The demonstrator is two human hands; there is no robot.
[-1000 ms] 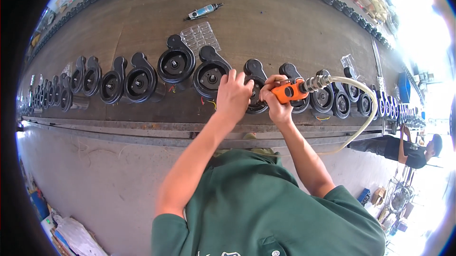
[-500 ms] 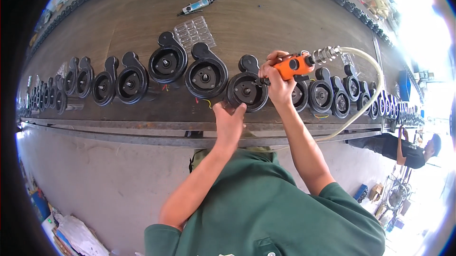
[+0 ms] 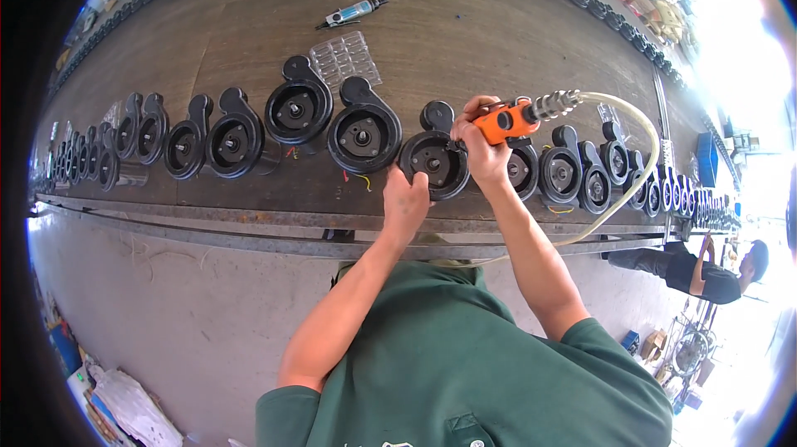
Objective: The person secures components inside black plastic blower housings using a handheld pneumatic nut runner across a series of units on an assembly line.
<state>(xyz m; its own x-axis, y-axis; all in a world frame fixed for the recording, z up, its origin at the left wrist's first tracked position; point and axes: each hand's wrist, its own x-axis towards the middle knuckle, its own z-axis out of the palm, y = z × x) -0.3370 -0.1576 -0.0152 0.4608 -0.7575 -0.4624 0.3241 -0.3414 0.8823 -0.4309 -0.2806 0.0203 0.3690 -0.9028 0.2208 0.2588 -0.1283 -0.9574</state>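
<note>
- Black volute-shaped housing (image 3: pixel 435 163), one, centre of the frame: lies open side up near the front edge of the worktop (image 3: pixel 490 40), its narrow neck toward the upper edge; inner plate and central shaft exposed, an attitude that seems to favour access from above.
- Left hand (image 3: pixel 405 200), one, just below centre: fingers grasp the housing's lower-left rim, thumb over the edge; apparently a steadying hold.
- Right hand (image 3: pixel 485 151), one, right of centre: fingers clasped about the orange pneumatic tool (image 3: pixel 503 124), whose dark tip points left at the housing's right rim; contact there cannot be told.
- Metal coupling (image 3: pixel 553 104) and pale hose (image 3: pixel 653 144): joined to the tool's rear; the hose arcs right and down, which probably keeps it off the central housing.
- Similar black housings, a row spanning left to right, two examples being the left neighbour (image 3: pixel 364 136) and the right neighbour (image 3: pixel 561 171): mostly open side up, presumably ranged for easy reach; coloured wires (image 3: pixel 366 183) show below some.
- Blue-and-silver handheld tool (image 3: pixel 353 13), one, upper centre-left: lies unheld, seemingly parked beyond the row.
- Clear compartmented tray (image 3: pixel 346 59), one, below that tool: lies behind the housings, perhaps for near reach.
</note>
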